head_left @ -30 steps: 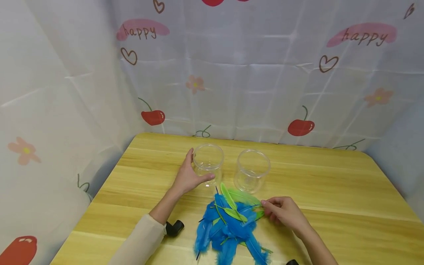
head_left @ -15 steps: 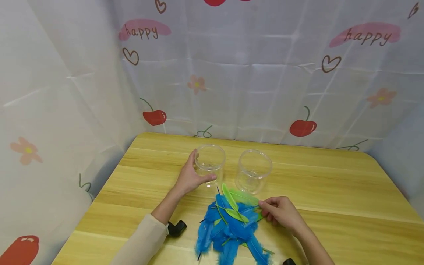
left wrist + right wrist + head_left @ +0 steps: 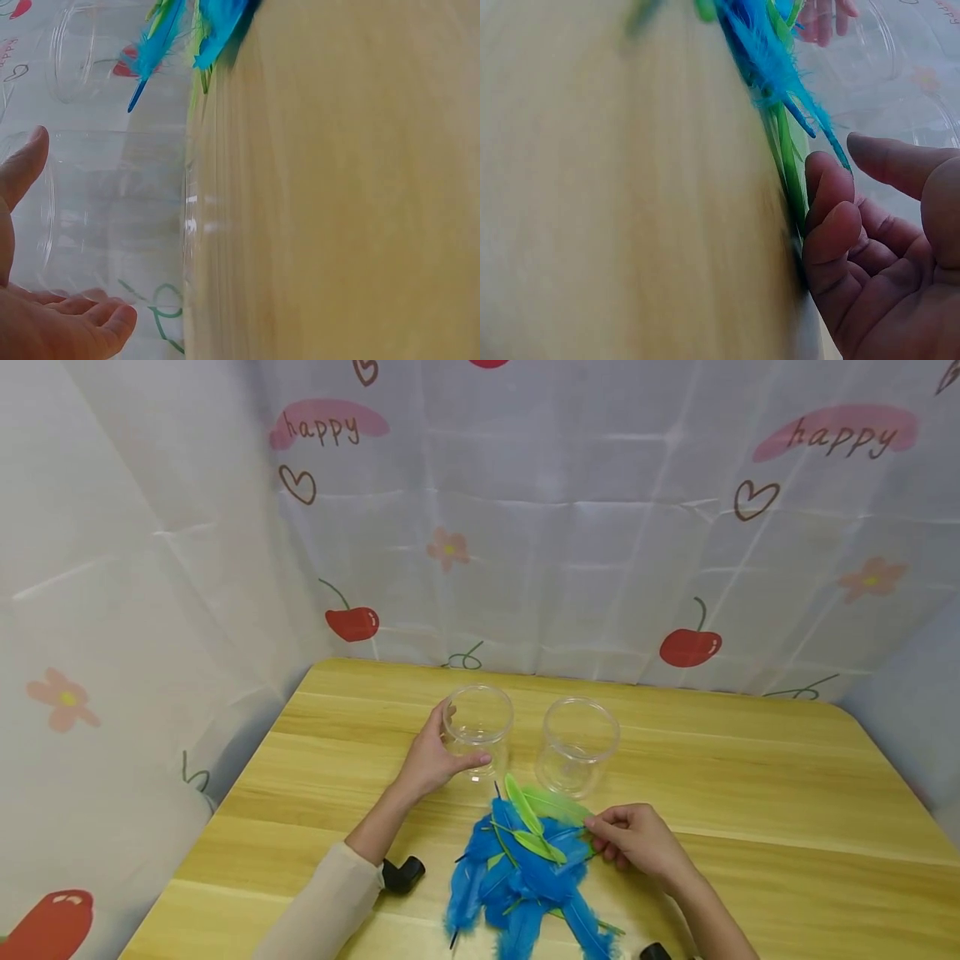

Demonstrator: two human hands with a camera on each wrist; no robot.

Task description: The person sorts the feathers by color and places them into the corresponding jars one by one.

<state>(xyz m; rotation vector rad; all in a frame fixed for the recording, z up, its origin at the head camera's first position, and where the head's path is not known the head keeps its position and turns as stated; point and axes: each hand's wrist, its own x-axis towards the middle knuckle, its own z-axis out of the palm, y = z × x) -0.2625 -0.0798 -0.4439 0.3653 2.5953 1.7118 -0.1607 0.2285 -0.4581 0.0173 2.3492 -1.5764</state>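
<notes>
My left hand [image 3: 435, 764] grips a clear jar [image 3: 480, 727] that stands upright on the table, thumb in front and fingers on its far left side. The left wrist view shows the same jar [image 3: 112, 217] through its transparent wall, nothing seen inside. My right hand [image 3: 637, 842] is at the right edge of a heap of blue feathers [image 3: 536, 872], with bright green feathers [image 3: 522, 806] mixed in and on top. In the right wrist view its thumb and forefinger pinch the quill end of a blue feather [image 3: 832, 135]; the exact contact is partly hidden.
A second clear jar [image 3: 579, 760] stands right of the gripped one, just behind the feathers. The wooden table [image 3: 750, 777] meets a printed curtain [image 3: 562, 552] at its back edge. Black wrist-camera parts [image 3: 402, 875] show by the left sleeve.
Between one second and half a second ago my right hand shifted slightly left against the feathers. Left hand, jars and heap look unchanged; the whole view drifts a little.
</notes>
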